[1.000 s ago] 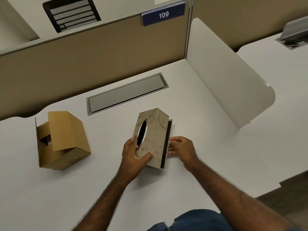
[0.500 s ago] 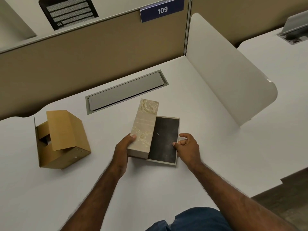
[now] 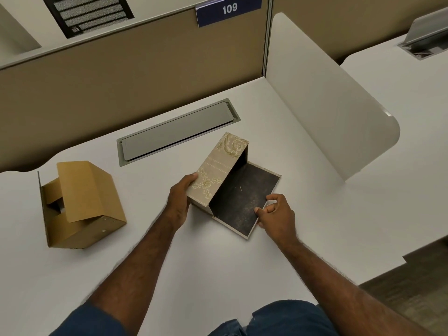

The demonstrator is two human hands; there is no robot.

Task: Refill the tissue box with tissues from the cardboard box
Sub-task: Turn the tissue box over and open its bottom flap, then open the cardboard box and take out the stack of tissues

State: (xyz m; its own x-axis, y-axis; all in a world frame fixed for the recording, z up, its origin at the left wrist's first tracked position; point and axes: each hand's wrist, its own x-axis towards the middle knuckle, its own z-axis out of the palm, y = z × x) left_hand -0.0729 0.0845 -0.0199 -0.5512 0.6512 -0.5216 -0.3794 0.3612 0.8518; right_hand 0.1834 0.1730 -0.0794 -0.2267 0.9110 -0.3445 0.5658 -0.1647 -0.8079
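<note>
A beige patterned tissue box lies on its side in the middle of the white desk. Its hinged bottom panel, black on the inside, is swung down flat on the desk. My left hand grips the box's near left end. My right hand pinches the panel's near right edge between thumb and fingers. The inside of the box looks dark; no tissues show. A brown cardboard box sits at the left with its flaps partly open, its contents hidden.
A grey cable hatch is set into the desk behind the tissue box. A tan partition runs along the back, and a white side divider stands at the right. The desk's front edge drops off at the lower right.
The tissue box was rolled from slot-up onto its side, and the bottom panel swung open onto the desk. My right hand moved out to the panel's edge.
</note>
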